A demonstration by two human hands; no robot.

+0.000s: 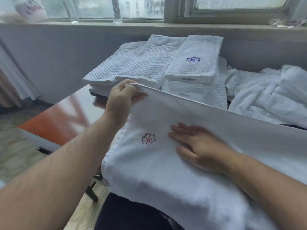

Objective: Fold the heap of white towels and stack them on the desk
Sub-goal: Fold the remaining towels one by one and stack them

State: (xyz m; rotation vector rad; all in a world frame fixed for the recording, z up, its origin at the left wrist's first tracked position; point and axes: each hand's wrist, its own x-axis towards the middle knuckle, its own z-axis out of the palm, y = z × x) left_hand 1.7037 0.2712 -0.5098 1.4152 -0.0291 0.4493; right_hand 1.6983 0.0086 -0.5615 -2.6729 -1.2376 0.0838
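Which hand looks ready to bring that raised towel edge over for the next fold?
Probably the left hand: it pinches the lifted corner of the towel. The right hand lies flat on it beside the embroidered flower, better suited to holding it down.

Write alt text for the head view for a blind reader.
The left hand pinches the raised corner of a white terry towel with a red flower emblem, while the right hand presses flat on it. Behind, folded white towels are stacked on the glossy dark desk, beside an unfolded white heap.
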